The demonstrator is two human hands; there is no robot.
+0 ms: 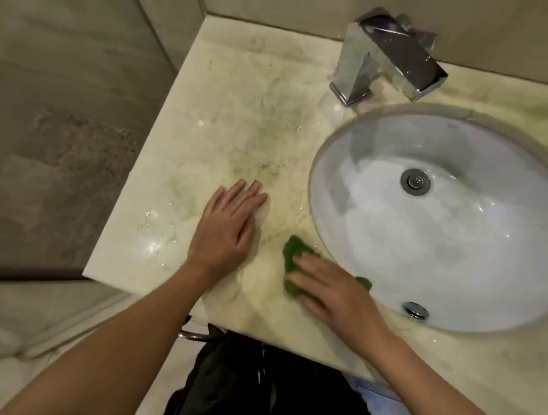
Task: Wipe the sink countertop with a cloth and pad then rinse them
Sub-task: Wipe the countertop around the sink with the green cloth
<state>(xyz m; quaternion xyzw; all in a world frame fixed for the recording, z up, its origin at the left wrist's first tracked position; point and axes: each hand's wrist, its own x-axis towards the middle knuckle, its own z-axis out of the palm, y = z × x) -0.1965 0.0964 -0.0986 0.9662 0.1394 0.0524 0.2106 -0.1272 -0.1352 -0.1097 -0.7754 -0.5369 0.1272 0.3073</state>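
A green scouring pad (pixel 293 253) lies flat on the pale marble countertop (pixel 228 115), just left of the sink's near rim. My right hand (pixel 331 292) presses on it with straight fingers and covers most of it. My left hand (pixel 227 227) rests flat on the wet counter, a little to the left of the pad, fingers straight and together. The white oval sink (pixel 465 265) is wet, with a metal drain (pixel 415 181) in the middle. Greenish smears and water drops spread over the counter left of the sink. No cloth is in view.
A square chrome faucet (pixel 387 59) stands behind the sink at the back wall. A glass panel (pixel 74 79) and tiled wall close off the left side. The counter's front edge (pixel 284 338) runs just below my wrists, with a dark garment beneath it.
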